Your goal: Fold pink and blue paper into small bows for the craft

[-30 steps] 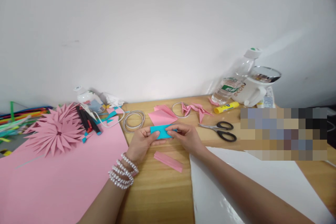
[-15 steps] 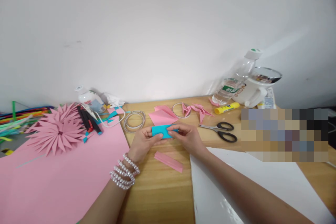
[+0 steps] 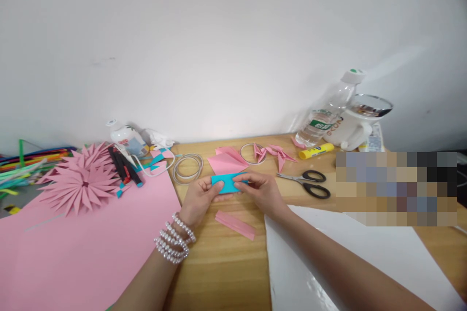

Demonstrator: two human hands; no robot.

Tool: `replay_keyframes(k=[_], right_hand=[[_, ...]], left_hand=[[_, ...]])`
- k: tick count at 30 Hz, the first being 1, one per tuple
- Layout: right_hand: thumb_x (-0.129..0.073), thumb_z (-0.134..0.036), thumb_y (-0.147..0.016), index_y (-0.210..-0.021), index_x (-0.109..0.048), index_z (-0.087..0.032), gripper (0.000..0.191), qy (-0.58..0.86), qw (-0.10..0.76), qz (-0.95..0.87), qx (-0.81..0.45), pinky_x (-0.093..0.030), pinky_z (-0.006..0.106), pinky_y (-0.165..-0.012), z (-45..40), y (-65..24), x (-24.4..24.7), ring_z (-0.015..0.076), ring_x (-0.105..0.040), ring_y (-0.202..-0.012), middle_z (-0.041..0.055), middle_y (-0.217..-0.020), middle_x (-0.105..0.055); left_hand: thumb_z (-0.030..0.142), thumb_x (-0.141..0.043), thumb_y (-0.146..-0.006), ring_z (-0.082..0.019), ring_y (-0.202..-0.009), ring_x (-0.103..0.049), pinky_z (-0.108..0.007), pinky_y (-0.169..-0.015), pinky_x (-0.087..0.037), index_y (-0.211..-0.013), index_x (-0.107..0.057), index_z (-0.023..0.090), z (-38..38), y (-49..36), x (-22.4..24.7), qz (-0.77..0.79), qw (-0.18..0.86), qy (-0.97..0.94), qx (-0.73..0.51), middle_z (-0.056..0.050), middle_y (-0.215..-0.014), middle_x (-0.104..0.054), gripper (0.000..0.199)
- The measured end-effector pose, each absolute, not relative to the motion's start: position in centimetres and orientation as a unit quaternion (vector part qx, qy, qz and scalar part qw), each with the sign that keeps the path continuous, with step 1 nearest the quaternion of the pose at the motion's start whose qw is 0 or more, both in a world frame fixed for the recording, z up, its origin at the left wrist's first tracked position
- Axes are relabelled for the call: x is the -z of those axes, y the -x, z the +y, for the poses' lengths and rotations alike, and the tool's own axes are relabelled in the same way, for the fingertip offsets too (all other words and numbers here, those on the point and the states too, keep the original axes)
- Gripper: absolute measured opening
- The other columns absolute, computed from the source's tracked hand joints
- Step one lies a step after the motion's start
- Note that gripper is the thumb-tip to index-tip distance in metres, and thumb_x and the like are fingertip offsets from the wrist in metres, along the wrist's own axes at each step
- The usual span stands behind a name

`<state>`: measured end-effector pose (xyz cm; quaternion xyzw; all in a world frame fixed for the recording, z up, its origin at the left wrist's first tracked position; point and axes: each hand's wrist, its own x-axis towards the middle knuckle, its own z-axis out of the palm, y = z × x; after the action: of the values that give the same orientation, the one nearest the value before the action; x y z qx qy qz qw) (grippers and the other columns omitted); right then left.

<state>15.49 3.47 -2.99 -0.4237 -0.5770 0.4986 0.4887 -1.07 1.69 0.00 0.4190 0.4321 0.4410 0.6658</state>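
Note:
Both hands hold a small folded piece of blue paper (image 3: pixel 229 183) just above the wooden table. My left hand (image 3: pixel 200 197) grips its left end, thumb on top and fingers beneath. At the right end, my right hand (image 3: pixel 260 190) pinches the paper between thumb and fingers. Below the hands lies a folded pink paper strip (image 3: pixel 235 225). Behind them sit folded pink paper sheets (image 3: pixel 226 161), and to the right of those are pink folded paper pieces (image 3: pixel 279 154) beside a thin metal ring (image 3: pixel 242 157). Scissors (image 3: pixel 310 182) with black handles rest right of my right hand.
Pink pleated paper flowers (image 3: pixel 85 184) and markers (image 3: pixel 124 165) lie on a large pink sheet (image 3: pixel 91 257) at left. Metal rings (image 3: pixel 188 169) are behind my left hand. A glue stick (image 3: pixel 315 151), water bottle (image 3: pixel 326 114) and white mug (image 3: pixel 352 129) stand right; a white sheet (image 3: pixel 302 257) lies in front.
My left thumb has shifted slightly to the left on the blue paper, baring more of its face. Both hands keep hold of it; the view has moved very slightly.

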Motion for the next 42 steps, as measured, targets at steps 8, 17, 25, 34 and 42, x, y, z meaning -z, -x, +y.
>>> replay_keyframes(k=[8, 17, 25, 34, 42], right_hand=[[-0.066, -0.025, -0.064, -0.072, -0.069, -0.018, 0.01, 0.424, 0.495, -0.556, -0.517, -0.046, 0.025, -0.057, 3.4, -15.3, 2.6, 0.0135, -0.057, -0.06, 0.0018, -0.068, -0.066], [-0.069, -0.026, -0.062, -0.075, -0.067, -0.019, 0.016, 0.408, 0.488, -0.576, -0.513, -0.047, 0.028, -0.062, 3.3, -15.4, 2.5, 0.0154, -0.058, -0.066, 0.0029, -0.074, -0.065], [-0.071, -0.027, -0.061, -0.08, -0.058, -0.019, 0.025, 0.367, 0.494, -0.53, -0.583, -0.045, 0.025, -0.058, 3.8, -15.7, 3.4, 0.0118, -0.055, -0.062, -0.0011, -0.07, -0.059], [-0.07, -0.03, -0.063, -0.092, -0.05, -0.021, 0.036, 0.315, 0.511, -0.49, -0.631, -0.049, 0.024, -0.058, 3.6, -15.6, 2.2, 0.0103, -0.055, -0.061, -0.0016, -0.073, -0.058], [-0.066, -0.032, -0.067, -0.08, -0.063, -0.016, 0.021, 0.309, 0.457, -0.527, -0.646, -0.047, 0.029, -0.07, 4.0, -16.1, 2.4, 0.0134, -0.059, -0.07, 0.0024, -0.076, -0.064]], left_hand=[[0.034, -0.066, -0.067, -0.027, -0.086, -0.063, -0.04, -0.077, -0.05, -0.099, -0.061, 0.007, 1.7, 1.2, 0.1, 0.426, 0.67, -0.419, -0.44, -0.015, -0.094, -0.068, 0.042], [0.036, -0.067, -0.064, -0.025, -0.081, -0.065, -0.037, -0.07, -0.053, -0.091, -0.063, 0.008, 1.8, 1.1, -0.1, 0.453, 0.639, -0.431, -0.448, -0.011, -0.087, -0.07, 0.039], [0.042, -0.068, -0.06, -0.025, -0.075, -0.066, -0.035, -0.064, -0.054, -0.085, -0.06, 0.009, 1.6, 0.9, -0.4, 0.473, 0.639, -0.427, -0.431, -0.011, -0.082, -0.07, 0.042], [0.03, -0.068, -0.065, -0.024, -0.075, -0.066, -0.036, -0.068, -0.054, -0.099, -0.059, 0.012, 1.5, 0.9, -0.4, 0.439, 0.662, -0.409, -0.449, -0.01, -0.082, -0.071, 0.039], [0.027, -0.07, -0.064, -0.023, -0.078, -0.066, -0.036, -0.076, -0.051, -0.084, -0.064, 0.01, 1.6, 1.4, -0.8, 0.426, 0.698, -0.389, -0.424, -0.012, -0.083, -0.071, 0.027]])
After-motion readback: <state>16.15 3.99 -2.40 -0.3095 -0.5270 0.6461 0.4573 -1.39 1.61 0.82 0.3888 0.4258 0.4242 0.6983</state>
